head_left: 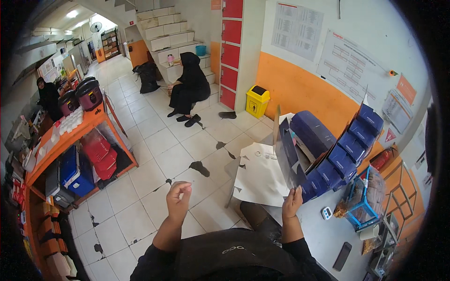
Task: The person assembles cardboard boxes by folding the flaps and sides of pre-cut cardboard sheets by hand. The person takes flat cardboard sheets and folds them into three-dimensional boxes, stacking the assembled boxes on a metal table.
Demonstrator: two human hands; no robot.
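Note:
My right hand point(291, 202) grips the lower corner of a cardboard box sheet point(288, 152), dark blue and glossy, which stands up on edge. Beside it, a pale flat cardboard sheet point(260, 175) with cut edges overhangs the table point(304, 234). Away from the cardboard, my left hand point(179, 199) is raised over the floor with its fingers curled in; nothing shows in it. Right of the held sheet, several folded dark blue boxes point(342, 157) stand in a slanting row. Behind them lies a large dark blue bundle point(313, 133).
A phone point(342, 256), a small white timer point(326, 213) and a blue-framed rack point(363, 199) are on the table. A yellow bin point(258, 100) stands by the wall. One person point(190, 84) sits on the stairs; another point(49, 98) is far left behind an orange shelf point(79, 136).

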